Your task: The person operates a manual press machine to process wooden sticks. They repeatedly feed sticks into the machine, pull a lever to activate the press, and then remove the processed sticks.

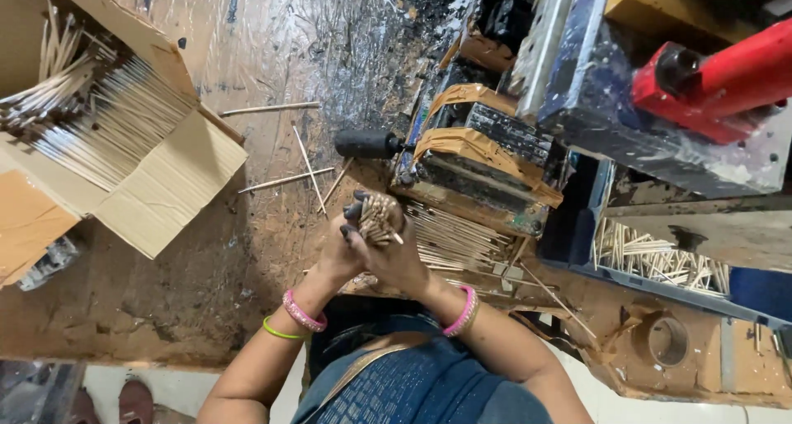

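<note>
Head view, looking straight down at a person seated at a worn brown tabletop (pixel 247 44) spattered with dark stains. Both hands meet just in front of the body. The left hand (pixel 342 255) and the right hand (pixel 400 259) are cupped together around a bundle of thin pale sticks (pixel 378 218), held upright so that the cut ends face the camera. The fingers (pixel 355 212) of both hands are curled and pressed close round the bundle; their tips look blackened. Pink bangles sit on both wrists, with a green one on the left.

Just beyond the hands stands a grimy machine (pixel 478 156) bound with brown tape, a black knob (pixel 367 143) jutting from its left side. More sticks lie in a flat row (pixel 454 238) under the machine, touching its base. To the far left, an open cardboard box (pixel 157 185) holds a large heap of the same sticks. A few loose sticks (pixel 285 179) lie scattered on the tabletop between the box and the machine. At right, a blue tray (pixel 660 263) holds another small pile, and a red part (pixel 718 82) sits on top.

As a judgement: the bundle is held by hand pressure alone, so a loosened grip could let sticks slide out and scatter. The hands are also close to the machine, where a finger might catch.
</note>
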